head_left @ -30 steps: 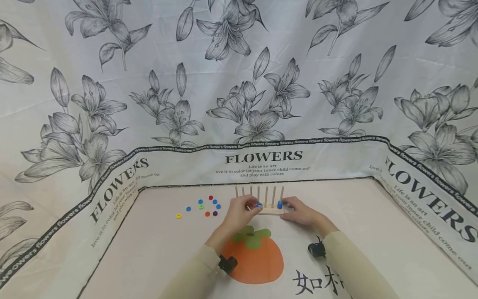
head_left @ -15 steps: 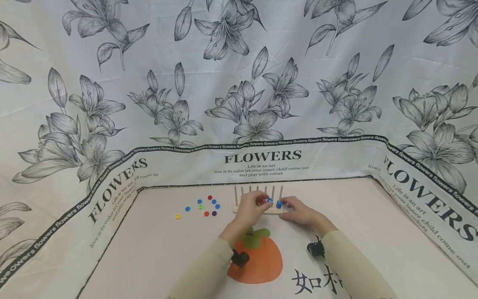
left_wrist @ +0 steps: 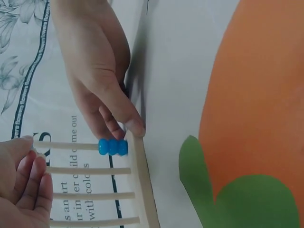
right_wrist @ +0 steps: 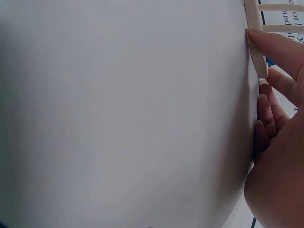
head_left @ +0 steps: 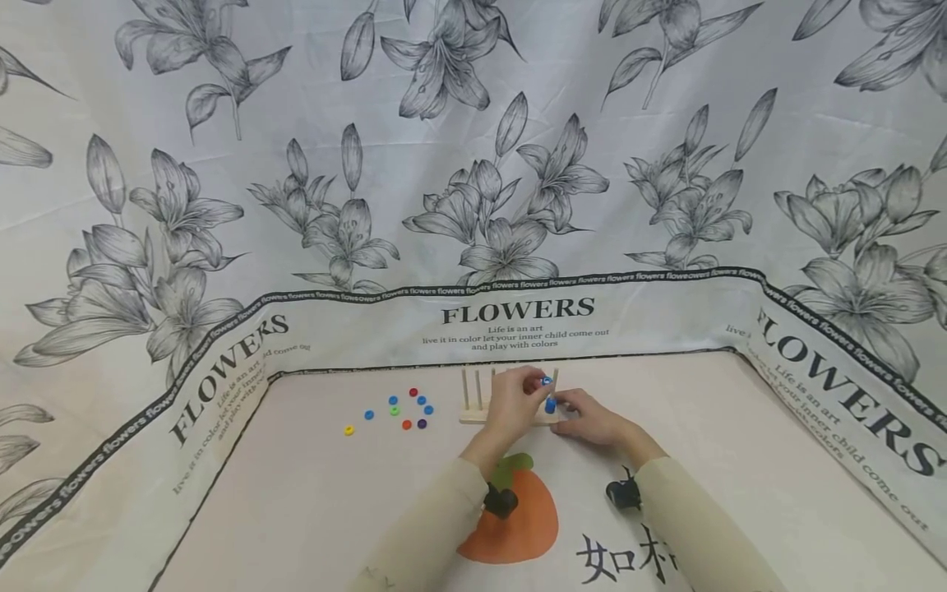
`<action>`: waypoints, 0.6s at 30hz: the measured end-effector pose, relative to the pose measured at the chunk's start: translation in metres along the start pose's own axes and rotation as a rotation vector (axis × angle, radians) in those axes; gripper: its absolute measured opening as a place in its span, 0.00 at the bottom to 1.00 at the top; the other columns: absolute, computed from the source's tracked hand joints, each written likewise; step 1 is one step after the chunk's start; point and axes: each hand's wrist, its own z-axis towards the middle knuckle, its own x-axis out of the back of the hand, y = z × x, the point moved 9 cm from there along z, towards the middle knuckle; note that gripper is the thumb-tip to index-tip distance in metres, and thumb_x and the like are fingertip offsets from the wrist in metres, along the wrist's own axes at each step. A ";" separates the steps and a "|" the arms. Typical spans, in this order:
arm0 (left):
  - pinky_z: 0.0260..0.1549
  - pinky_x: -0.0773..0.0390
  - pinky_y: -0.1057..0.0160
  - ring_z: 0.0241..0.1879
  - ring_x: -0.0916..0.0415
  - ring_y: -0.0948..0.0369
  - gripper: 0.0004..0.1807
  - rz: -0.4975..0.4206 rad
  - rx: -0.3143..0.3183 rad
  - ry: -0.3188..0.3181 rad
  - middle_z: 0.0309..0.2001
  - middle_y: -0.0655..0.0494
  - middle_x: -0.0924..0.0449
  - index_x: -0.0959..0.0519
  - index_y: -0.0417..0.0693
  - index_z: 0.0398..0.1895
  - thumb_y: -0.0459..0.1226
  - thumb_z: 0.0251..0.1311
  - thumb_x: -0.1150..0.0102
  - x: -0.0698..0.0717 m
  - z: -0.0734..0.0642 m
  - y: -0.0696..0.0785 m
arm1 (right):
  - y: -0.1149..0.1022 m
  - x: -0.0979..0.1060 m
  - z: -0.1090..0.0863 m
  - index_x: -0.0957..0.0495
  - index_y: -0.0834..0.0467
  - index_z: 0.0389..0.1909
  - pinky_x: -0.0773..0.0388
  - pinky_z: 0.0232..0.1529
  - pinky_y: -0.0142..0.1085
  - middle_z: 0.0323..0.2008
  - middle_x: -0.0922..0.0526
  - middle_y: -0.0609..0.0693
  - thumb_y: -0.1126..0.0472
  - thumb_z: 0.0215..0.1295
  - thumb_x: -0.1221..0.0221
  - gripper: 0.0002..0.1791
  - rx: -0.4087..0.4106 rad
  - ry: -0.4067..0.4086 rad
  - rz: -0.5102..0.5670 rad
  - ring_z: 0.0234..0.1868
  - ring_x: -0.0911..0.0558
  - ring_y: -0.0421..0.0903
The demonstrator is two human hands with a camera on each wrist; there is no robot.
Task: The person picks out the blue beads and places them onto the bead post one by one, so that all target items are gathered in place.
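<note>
My left hand [head_left: 512, 404] pinches a blue bead [head_left: 546, 381] at the upper part of the rightmost peg of a wooden peg rack [head_left: 472, 417]. In the left wrist view, those fingers [left_wrist: 32, 178] surround the peg's tip and mostly hide the bead. Lower on the same peg, a stack of blue beads [left_wrist: 113, 147] sits against the base. My right hand [head_left: 592, 418] grips the base's right end, its thumb [right_wrist: 270, 45] along the front edge. The left hand covers some middle pegs in the head view.
Left of the rack lie several loose beads, among them a yellow one [head_left: 349, 430], a green one [head_left: 395, 411], a red one [head_left: 413, 392], an orange one [head_left: 406, 425] and a purple one [head_left: 422, 424]. A flower-printed curtain [head_left: 518, 325] stands close behind the rack.
My left hand has moved right and up across the rack, carrying the blue bead from the middle pegs to the upper rightmost peg. The right hand has stayed at the base's end.
</note>
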 end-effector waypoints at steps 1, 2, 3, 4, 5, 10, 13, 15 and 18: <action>0.37 0.23 0.73 0.33 0.25 0.70 0.12 0.006 0.006 0.003 0.32 0.66 0.20 0.15 0.45 0.49 0.38 0.65 0.32 -0.001 0.001 0.001 | -0.001 0.001 -0.001 0.35 0.64 0.72 0.35 0.66 0.65 0.70 0.35 0.67 0.52 0.69 0.37 0.36 0.005 -0.002 -0.005 0.69 0.34 0.67; 0.37 0.22 0.73 0.33 0.25 0.70 0.12 0.015 0.007 0.008 0.32 0.66 0.20 0.14 0.46 0.49 0.38 0.65 0.32 -0.002 0.002 0.002 | -0.002 0.001 -0.001 0.35 0.65 0.73 0.36 0.67 0.65 0.70 0.36 0.67 0.52 0.69 0.37 0.36 0.004 -0.007 -0.004 0.69 0.34 0.67; 0.37 0.22 0.73 0.34 0.25 0.70 0.12 0.019 0.008 0.011 0.32 0.66 0.20 0.15 0.46 0.50 0.38 0.65 0.32 -0.003 0.002 0.003 | -0.002 0.000 -0.002 0.36 0.65 0.73 0.37 0.68 0.65 0.71 0.36 0.67 0.52 0.69 0.38 0.37 0.006 -0.008 -0.005 0.70 0.35 0.67; 0.37 0.22 0.73 0.34 0.25 0.71 0.12 0.016 0.011 0.014 0.32 0.66 0.20 0.15 0.47 0.50 0.38 0.65 0.32 -0.004 0.003 0.005 | -0.003 0.001 -0.002 0.36 0.65 0.73 0.38 0.69 0.65 0.71 0.36 0.68 0.52 0.69 0.38 0.37 0.008 -0.008 -0.002 0.71 0.36 0.68; 0.36 0.22 0.73 0.34 0.25 0.71 0.11 0.014 0.012 0.020 0.32 0.66 0.20 0.14 0.47 0.50 0.38 0.66 0.33 -0.004 0.004 0.007 | -0.003 0.000 -0.003 0.36 0.64 0.74 0.39 0.69 0.64 0.71 0.37 0.68 0.52 0.69 0.38 0.38 0.009 -0.010 0.002 0.71 0.37 0.68; 0.34 0.22 0.73 0.32 0.25 0.71 0.11 -0.010 0.012 0.047 0.31 0.65 0.20 0.14 0.44 0.49 0.37 0.66 0.33 -0.006 0.008 0.016 | -0.003 -0.001 -0.002 0.36 0.65 0.73 0.39 0.70 0.64 0.71 0.37 0.68 0.53 0.69 0.37 0.37 0.064 -0.004 0.034 0.72 0.37 0.68; 0.34 0.22 0.73 0.32 0.25 0.70 0.10 -0.010 0.026 0.065 0.31 0.64 0.19 0.14 0.44 0.48 0.37 0.65 0.32 -0.007 0.011 0.018 | -0.003 -0.001 0.000 0.34 0.65 0.72 0.40 0.69 0.65 0.71 0.35 0.67 0.55 0.68 0.37 0.36 0.111 0.000 0.051 0.71 0.37 0.68; 0.34 0.22 0.73 0.32 0.25 0.71 0.10 -0.006 0.041 0.076 0.32 0.64 0.18 0.14 0.45 0.47 0.37 0.65 0.32 -0.009 0.012 0.018 | -0.002 0.000 0.001 0.34 0.66 0.72 0.39 0.68 0.66 0.70 0.34 0.67 0.55 0.68 0.36 0.35 0.136 0.001 0.052 0.71 0.36 0.69; 0.34 0.23 0.73 0.32 0.25 0.70 0.09 -0.001 0.061 0.102 0.32 0.63 0.17 0.13 0.44 0.46 0.37 0.64 0.31 -0.010 0.013 0.017 | 0.000 -0.002 0.004 0.32 0.65 0.71 0.39 0.69 0.65 0.70 0.33 0.66 0.55 0.67 0.36 0.35 0.139 0.001 0.054 0.71 0.35 0.69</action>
